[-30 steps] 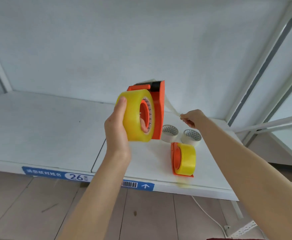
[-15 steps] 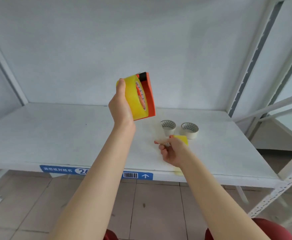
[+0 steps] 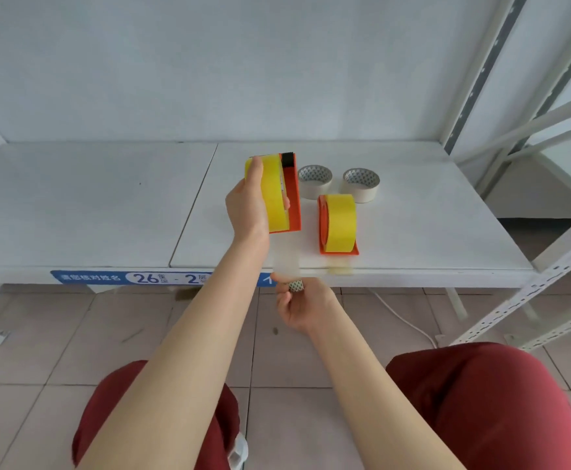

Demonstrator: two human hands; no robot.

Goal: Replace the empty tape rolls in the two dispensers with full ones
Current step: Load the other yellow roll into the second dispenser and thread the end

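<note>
My left hand (image 3: 248,206) grips an orange tape dispenser (image 3: 292,195) loaded with a full yellow roll (image 3: 274,195), held above the white shelf (image 3: 91,205). A clear strip of tape (image 3: 286,256) runs down from it to my right hand (image 3: 302,305), which pinches the tape's end below the shelf's front edge. A second orange dispenser (image 3: 323,225) with a full yellow roll (image 3: 341,222) stands on the shelf to the right. Behind them lie two empty white cores, one (image 3: 314,181) on the left and one (image 3: 361,184) on the right.
A blue label strip (image 3: 131,277) runs along the shelf's front edge. White metal uprights and braces (image 3: 541,283) stand at the right. A white cable (image 3: 402,320) trails on the tiled floor. My red-clad knees (image 3: 480,401) are below.
My left hand lowered the dispenser toward the shelf. My right hand drew the tape end down past the front edge, stretching out a longer strip. The view tilted downward.
</note>
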